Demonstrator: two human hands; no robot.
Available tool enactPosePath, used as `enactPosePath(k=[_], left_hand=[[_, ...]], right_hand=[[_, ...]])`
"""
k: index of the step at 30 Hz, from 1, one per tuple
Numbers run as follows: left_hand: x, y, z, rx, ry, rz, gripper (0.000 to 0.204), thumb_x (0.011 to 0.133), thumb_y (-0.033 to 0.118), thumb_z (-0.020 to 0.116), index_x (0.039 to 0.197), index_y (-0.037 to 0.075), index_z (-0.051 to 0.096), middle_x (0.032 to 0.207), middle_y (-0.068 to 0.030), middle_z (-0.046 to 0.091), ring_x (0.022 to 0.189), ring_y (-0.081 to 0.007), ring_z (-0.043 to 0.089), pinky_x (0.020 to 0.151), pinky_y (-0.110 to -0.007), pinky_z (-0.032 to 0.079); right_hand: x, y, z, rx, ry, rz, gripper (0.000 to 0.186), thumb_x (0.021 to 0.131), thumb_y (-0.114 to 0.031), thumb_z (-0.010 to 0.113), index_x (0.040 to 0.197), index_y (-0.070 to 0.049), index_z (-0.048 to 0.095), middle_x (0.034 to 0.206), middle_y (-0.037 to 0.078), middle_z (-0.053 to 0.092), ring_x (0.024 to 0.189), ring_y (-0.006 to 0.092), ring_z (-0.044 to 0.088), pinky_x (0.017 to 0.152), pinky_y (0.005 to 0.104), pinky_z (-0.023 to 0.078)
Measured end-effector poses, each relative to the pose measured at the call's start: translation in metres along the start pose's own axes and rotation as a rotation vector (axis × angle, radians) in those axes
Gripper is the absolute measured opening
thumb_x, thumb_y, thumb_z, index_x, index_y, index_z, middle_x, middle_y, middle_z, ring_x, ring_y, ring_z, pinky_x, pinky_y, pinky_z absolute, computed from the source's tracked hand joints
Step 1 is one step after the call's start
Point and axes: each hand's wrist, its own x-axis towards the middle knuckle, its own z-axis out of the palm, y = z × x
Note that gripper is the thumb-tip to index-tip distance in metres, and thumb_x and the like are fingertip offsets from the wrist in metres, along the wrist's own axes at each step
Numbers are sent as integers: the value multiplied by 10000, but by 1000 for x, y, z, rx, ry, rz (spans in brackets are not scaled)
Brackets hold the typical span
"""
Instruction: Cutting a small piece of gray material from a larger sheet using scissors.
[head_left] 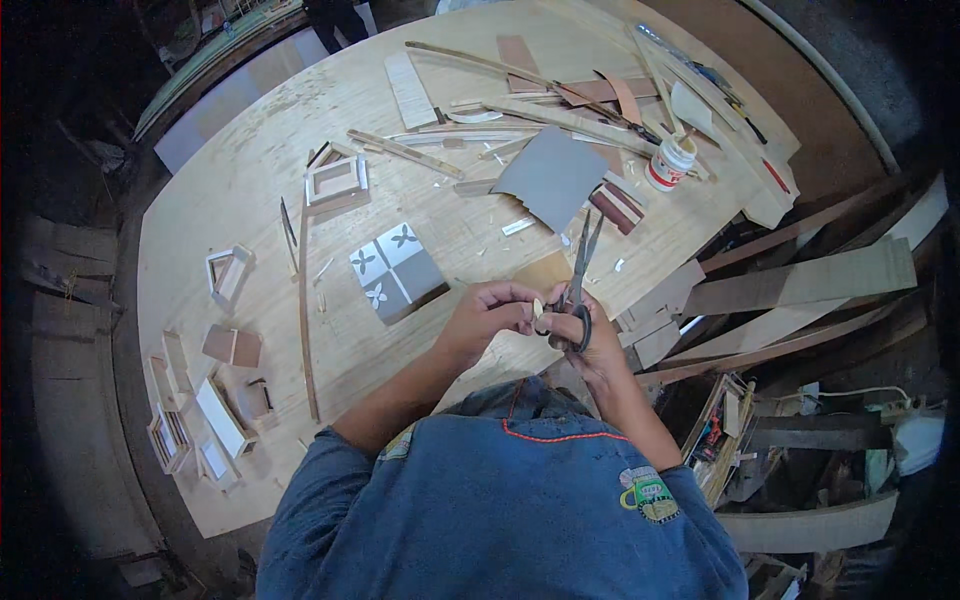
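Observation:
My right hand [592, 345] has a pair of dark scissors [580, 262] in its grip, with the blades pointing away from me and slightly parted. Close against it, my left hand [487, 318] pinches a small pale piece [538, 309], thin and leaf-like. The right fingertips come up beside this piece; whether they touch it I cannot tell. Just beyond my left hand stands a block-shaped box [400, 272], its top split into white and grey quarters with petal shapes on several of them. A tan sheet [545, 272] lies partly behind my hands.
A grey sheet [555, 180], a red-striped block [617, 207] and a white glue tub [671, 162] lie beyond the scissors. Wooden strips [405, 153] cover the far table. Small wooden frames [230, 275] stand at left, beside a long thin stick [306, 300]. Boards [800, 280] pile up at right.

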Motion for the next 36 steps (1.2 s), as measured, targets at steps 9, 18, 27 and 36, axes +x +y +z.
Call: enactPosePath(k=[9,18,27,36], left_hand=[[2,-10,-6,83,-106,-5,210,801,147,588,944,-6,598,784,-36,596,652,-87,527,602,-223,443],[3,-10,-3,77,-73,-62,194,788,162,612,894,0,600,761,-35,584,641,-83,514,571,-199,410],[4,-1,-7,55,64,-22,124,748,92,614,821,-7,604,726,-47,587,609,-86,503,565,-211,408],[4,-1,-3,67,128,-100,161,732,109,629,807,-33,615,718,-55,594,583,-98,512,549,-224,420]], right_hand=[[4,11,-12,312,-132,221,246,675,-87,644,866,-98,490,713,-15,526,575,50,478,437,153,301],[9,20,-19,398,-194,287,242,678,-102,649,878,-74,515,705,7,562,556,43,471,421,148,297],[3,2,-7,34,41,68,281,686,-91,653,911,-71,486,730,27,580,625,76,533,426,162,333],[9,16,-8,-164,104,-169,291,686,-34,660,931,-81,510,746,-1,584,583,42,496,444,172,347]])
